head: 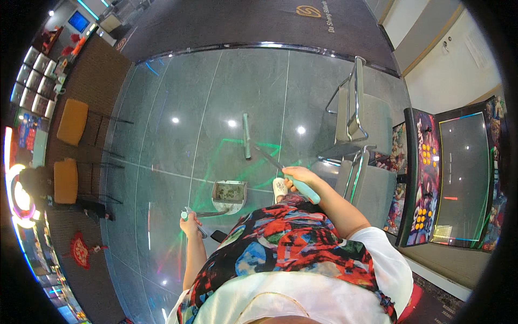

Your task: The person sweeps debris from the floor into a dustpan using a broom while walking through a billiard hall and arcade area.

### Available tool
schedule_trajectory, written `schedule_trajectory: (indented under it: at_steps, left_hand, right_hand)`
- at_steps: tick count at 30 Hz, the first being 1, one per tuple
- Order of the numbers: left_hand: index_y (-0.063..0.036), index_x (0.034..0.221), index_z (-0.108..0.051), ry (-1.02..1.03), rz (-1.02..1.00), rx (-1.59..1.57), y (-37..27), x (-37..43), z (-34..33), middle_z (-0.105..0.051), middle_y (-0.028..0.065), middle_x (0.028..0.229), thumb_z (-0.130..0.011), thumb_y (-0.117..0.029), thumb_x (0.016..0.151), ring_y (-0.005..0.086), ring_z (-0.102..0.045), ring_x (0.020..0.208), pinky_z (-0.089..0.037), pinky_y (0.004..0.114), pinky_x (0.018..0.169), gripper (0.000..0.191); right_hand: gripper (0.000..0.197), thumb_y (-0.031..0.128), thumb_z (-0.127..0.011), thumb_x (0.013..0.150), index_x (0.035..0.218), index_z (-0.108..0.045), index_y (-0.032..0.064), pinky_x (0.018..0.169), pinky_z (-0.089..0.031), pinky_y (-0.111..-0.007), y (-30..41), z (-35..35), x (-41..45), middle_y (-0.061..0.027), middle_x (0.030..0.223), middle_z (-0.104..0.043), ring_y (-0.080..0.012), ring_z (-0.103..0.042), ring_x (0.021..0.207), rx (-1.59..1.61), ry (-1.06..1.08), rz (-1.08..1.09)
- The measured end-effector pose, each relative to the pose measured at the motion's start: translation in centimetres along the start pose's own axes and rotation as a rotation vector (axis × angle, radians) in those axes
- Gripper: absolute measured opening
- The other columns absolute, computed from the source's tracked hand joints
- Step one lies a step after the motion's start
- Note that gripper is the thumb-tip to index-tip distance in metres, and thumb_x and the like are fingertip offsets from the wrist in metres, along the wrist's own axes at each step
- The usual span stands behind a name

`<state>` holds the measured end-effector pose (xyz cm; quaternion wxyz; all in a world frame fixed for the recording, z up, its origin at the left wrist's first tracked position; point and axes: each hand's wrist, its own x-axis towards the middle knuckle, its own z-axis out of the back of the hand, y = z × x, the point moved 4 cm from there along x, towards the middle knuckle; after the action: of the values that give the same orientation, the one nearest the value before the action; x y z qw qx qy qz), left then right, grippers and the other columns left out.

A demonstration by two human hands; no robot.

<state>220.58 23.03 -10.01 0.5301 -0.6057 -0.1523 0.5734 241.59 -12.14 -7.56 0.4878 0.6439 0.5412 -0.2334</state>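
Observation:
My left hand (190,225) is closed around the top of a long-handled dustpan (237,208). The pan rests on the grey tiled floor ahead of my left side, its inside dirty with dark bits. A second dark, flat piece sticks out below the left hand; what it is I cannot tell. In my right hand (300,175) is the pale green grip of a broom or floor squeegee (309,192). Its dark pole slants forward to a narrow pale green head (247,137), low over the floor, ahead of the pan and slightly to its right.
Two grey chairs with chrome frames (366,115) stand at right, beside an arcade cabinet (421,178). Orange-seated stools (73,122) line a brown counter (101,52) at left. A dark mat (226,24) crosses the far side. My shoe (279,187) is near the right hand.

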Motion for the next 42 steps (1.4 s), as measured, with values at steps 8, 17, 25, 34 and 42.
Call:
schedule_trajectory:
  at_steps: [8,17,25,34,42]
  left_hand:
    - [-0.0052,0.077,-0.042,0.093,-0.099,-0.049,-7.3,5.4,-12.5,-0.042,0.0014,0.050,-0.055,-0.006,0.070,0.0096,-0.038,0.035,-0.032,0.024,0.031,0.015]
    - [-0.0038,0.089,-0.045,0.388,-0.246,0.233,-14.0,15.1,-30.0,-0.045,0.0026,0.052,-0.058,-0.011,0.070,0.0103,-0.042,0.037,-0.036,0.024,0.033,0.025]
    - [-0.0019,0.096,-0.048,0.431,-0.533,0.771,-18.6,20.3,-42.8,-0.058,0.0178,0.084,-0.058,-0.020,0.068,0.0350,-0.053,0.085,-0.040,0.040,0.074,0.036]
    - [0.0003,0.088,-0.047,0.560,-0.365,0.795,-20.7,20.8,-50.4,-0.053,0.0103,0.054,-0.055,-0.014,0.066,0.0191,-0.052,0.039,-0.043,0.031,0.037,0.027]
    - [-0.0004,0.082,-0.046,0.520,-0.294,0.585,-22.3,21.6,-53.0,-0.048,0.0049,0.051,-0.057,-0.010,0.064,0.0121,-0.044,0.035,-0.036,0.026,0.030,0.024]
  right_hand:
    - [0.052,0.027,-0.052,0.076,0.111,-0.031,-0.0062,0.038,-0.041,-0.032,8.6,7.7,1.6,-0.0111,0.061,-0.051,-0.0195,-0.051,0.045,-0.425,-0.413,0.243]
    - [0.021,0.014,-0.052,0.076,0.079,-0.047,-0.0059,0.042,-0.043,-0.032,15.7,12.6,7.3,-0.0127,0.061,-0.052,-0.0204,-0.051,0.048,0.082,-0.503,0.078]
    - [0.004,-0.003,-0.048,0.069,0.069,-0.044,-0.0019,0.039,-0.041,-0.029,22.3,14.4,15.1,-0.0084,0.055,-0.047,-0.0182,-0.047,0.044,0.467,-0.621,0.130]
    - [0.012,0.009,-0.055,0.066,0.059,-0.053,-0.0001,0.045,-0.042,-0.030,27.7,7.5,18.0,-0.0078,0.056,-0.053,-0.0173,-0.052,0.050,-0.154,-0.445,-0.077]
    - [0.023,0.024,-0.039,0.084,0.070,-0.046,0.0077,0.052,-0.041,-0.028,33.3,9.4,25.0,-0.0019,0.060,-0.045,-0.0135,-0.046,0.056,0.106,0.581,-0.302]
